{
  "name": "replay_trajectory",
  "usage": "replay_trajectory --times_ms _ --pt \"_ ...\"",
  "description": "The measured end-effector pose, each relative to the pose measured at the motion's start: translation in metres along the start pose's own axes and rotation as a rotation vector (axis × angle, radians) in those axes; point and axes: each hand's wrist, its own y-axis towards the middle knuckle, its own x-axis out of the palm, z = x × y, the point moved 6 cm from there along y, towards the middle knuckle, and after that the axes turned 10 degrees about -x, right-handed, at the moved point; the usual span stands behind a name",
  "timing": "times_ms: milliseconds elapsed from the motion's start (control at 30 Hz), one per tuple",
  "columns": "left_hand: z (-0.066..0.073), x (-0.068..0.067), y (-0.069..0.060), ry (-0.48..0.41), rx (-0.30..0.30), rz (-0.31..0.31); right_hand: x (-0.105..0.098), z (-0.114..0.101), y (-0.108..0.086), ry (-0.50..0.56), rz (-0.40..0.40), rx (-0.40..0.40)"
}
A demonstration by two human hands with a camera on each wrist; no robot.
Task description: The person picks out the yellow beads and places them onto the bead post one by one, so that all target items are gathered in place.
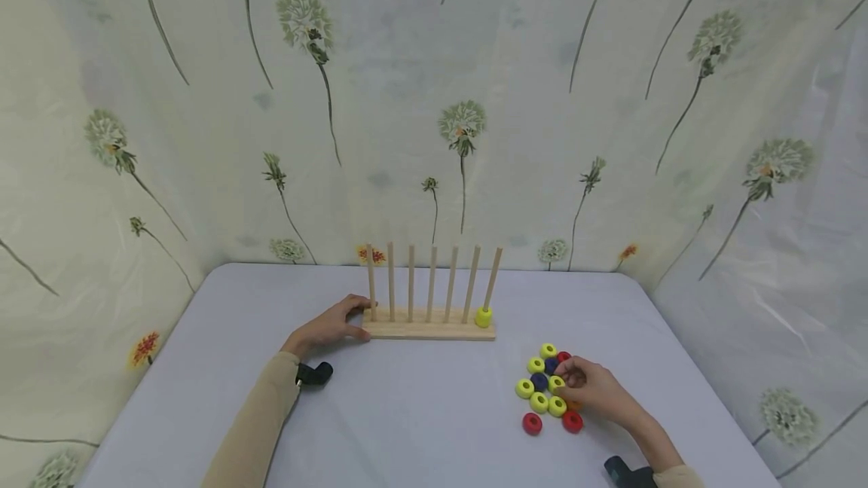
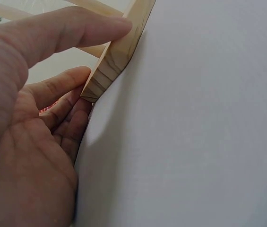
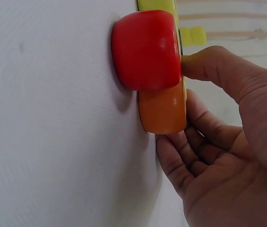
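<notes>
Basically a picking step, by the look of it. Left hand (image 1: 332, 326) at the wooden rack's (image 1: 420, 330) nine o'clock, thumb and fingers clamped on that end. Rack stands on the table (image 1: 407, 413), long axis nine-to-three, pegs (image 1: 432, 285) pointing up toward twelve; yellow piece (image 1: 483, 318) low on the three o'clock peg. Loose rings (image 1: 539, 402) at the rack's four o'clock. Right hand (image 1: 600, 390) on their three o'clock side, thumb and index either side of a yellow ring (image 1: 556, 382), hole up; can't tell if pinched. Next move likely needs a firm pinch, then a lift toward ten.

Curtained nook: floral drapes (image 1: 386, 111), white table (image 1: 407, 420)
</notes>
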Motion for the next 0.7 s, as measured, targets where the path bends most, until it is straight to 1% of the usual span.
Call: replay_trajectory --times_ms 133,367,633,700 --pt "0.0011 -0.0005 -0.0002 0.017 0.011 -0.001 0.0002 0.0012 0.0014 -0.012 0.005 0.0" --pt "0.0002 0.0 0.0013 0.003 0.0 -0.002 -0.0003 0.001 0.0026 -0.024 0.013 0.004" --pt "0.001 0.0001 0.0018 0.009 0.027 -0.008 -0.004 -0.0016 0.0016 0.0 0.017 0.013" --pt "0.0013 -0.0001 0.0018 0.007 0.031 -0.009 -0.0058 -0.0034 0.0022 0.005 0.018 0.001"
